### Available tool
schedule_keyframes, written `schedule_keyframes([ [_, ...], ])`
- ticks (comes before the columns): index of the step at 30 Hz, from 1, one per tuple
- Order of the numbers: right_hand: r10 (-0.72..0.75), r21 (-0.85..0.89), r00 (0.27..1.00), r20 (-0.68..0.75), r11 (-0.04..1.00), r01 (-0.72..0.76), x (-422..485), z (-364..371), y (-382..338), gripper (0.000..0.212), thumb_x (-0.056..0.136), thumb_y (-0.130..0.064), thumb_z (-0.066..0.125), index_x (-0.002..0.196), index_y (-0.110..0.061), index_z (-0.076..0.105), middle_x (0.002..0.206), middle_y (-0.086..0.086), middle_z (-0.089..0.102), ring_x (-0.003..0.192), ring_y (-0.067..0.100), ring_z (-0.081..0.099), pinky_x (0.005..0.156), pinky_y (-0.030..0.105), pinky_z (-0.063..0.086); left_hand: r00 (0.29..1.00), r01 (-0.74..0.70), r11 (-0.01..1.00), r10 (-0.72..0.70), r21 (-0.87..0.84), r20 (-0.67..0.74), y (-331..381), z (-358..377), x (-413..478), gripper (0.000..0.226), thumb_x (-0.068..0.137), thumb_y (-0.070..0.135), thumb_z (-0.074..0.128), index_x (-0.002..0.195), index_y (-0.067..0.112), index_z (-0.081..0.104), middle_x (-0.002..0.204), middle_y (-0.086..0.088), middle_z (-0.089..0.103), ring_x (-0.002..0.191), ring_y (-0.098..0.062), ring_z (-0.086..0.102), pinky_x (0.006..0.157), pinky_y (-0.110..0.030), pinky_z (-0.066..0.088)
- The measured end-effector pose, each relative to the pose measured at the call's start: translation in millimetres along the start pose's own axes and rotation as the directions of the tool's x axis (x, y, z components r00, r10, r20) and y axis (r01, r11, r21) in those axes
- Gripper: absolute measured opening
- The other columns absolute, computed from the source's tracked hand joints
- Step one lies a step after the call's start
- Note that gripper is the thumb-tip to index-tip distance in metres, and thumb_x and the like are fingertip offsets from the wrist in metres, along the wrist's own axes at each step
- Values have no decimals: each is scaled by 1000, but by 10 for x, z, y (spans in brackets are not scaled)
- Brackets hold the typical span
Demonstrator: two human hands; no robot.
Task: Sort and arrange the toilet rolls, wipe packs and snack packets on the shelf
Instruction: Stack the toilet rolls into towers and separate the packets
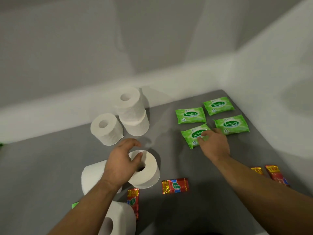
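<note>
Two grips — left (122, 160) over roll (146, 170), right (214, 144) touching wipe pack (193, 136).

Grey shelf (50, 167) set against white walls. Toilet rolls (106, 128) stand at centre and near left, four green wipe packs (190, 115) lie far right, red snack packets (175, 185) along the near edge.

A grey shelf surface (50, 167) fills the lower part of the view. Behind it rises a white back wall (84, 48), meeting the shelf's far edge along a pale ledge (50, 114). To the shelf's right stands a white side wall (279, 73), joining the back wall at a corner beyond the shelf's far right end.
</note>
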State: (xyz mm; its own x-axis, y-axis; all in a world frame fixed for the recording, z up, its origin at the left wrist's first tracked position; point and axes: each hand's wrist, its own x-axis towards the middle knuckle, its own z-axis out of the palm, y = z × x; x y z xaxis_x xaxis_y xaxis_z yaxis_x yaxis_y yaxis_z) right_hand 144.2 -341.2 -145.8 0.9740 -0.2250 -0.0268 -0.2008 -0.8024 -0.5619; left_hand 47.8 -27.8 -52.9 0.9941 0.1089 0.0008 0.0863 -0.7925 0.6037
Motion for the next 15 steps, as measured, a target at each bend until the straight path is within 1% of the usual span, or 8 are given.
schedule_keyframes([
  [1, -82, 69, 997, -8, 994, 82, -124, 18, -96, 27, 82, -36, 75, 105, -20, 75, 124, 5, 58, 111, 27, 60, 95, 33, 49, 1000, 4, 1000, -4, -13, 0, -40, -26, -22, 25, 90, 30, 75, 111, 38, 66, 124, 19, 63, 109, -10, 60, 96, -26, 49],
  [3, -245, 171, 968, 63, 958, 231, -420, 68, -329, 29, 81, -40, 78, 106, -27, 71, 120, -4, 58, 110, 16, 59, 94, 27, 47, 1000, 26, 999, -26, -35, 1, -131, -81, -66, 21, 92, 29, 72, 112, 36, 66, 124, 19, 63, 108, -9, 59, 93, -22, 48],
  [5, -353, 248, 915, 196, 921, 302, -739, 109, -576, 39, 80, -53, 74, 115, -39, 63, 128, -15, 49, 118, 6, 52, 98, 25, 46, 999, 51, 997, -51, -59, 11, -220, -141, -107, 20, 93, 28, 72, 112, 34, 67, 124, 18, 63, 108, -9, 59, 89, -14, 45],
  [7, -428, 294, 858, 285, 891, 346, -1020, 164, -786, 52, 77, -59, 75, 124, -45, 57, 141, -23, 38, 129, 1, 42, 105, 25, 41, 998, 63, 995, -61, -80, 19, -315, -211, -147, 19, 93, 26, 74, 110, 33, 68, 120, 18, 63, 106, -8, 59, 84, -7, 40],
  [10, -514, 307, 779, 359, 853, 422, -1334, 279, -1051, 68, 72, -57, 80, 131, -48, 49, 156, -23, 22, 142, 4, 28, 115, 29, 33, 999, 35, 991, -38, -126, -23, -512, -306, -188, 19, 90, 21, 76, 103, 34, 69, 113, 18, 67, 105, -8, 62, 91, -17, 48],
  [12, -548, 290, 740, 390, 836, 467, -1458, 380, -1160, 72, 70, -55, 82, 131, -53, 45, 162, -19, 11, 144, 6, 22, 117, 30, 31, 999, 28, 984, -35, -173, -37, -630, -373, -210, 19, 90, 19, 77, 102, 33, 71, 111, 18, 68, 106, -6, 63, 94, -20, 49],
  [13, -548, 281, 736, 397, 836, 471, -1496, 434, -1186, 73, 69, -55, 83, 130, -55, 44, 163, -18, 7, 145, 8, 22, 117, 32, 31, 999, 36, 980, -43, -194, -30, -670, -410, -220, 20, 90, 19, 77, 102, 33, 71, 111, 18, 68, 107, -4, 62, 94, -18, 48],
  [15, -509, 251, 764, 395, 861, 443, -1532, 549, -1209, 69, 69, -55, 83, 126, -52, 45, 165, -16, 3, 147, 14, 24, 117, 36, 35, 999, 37, 976, -41, -212, -15, -748, -477, -230, 21, 91, 19, 76, 104, 35, 70, 112, 19, 67, 109, -1, 61, 93, -15, 46],
])
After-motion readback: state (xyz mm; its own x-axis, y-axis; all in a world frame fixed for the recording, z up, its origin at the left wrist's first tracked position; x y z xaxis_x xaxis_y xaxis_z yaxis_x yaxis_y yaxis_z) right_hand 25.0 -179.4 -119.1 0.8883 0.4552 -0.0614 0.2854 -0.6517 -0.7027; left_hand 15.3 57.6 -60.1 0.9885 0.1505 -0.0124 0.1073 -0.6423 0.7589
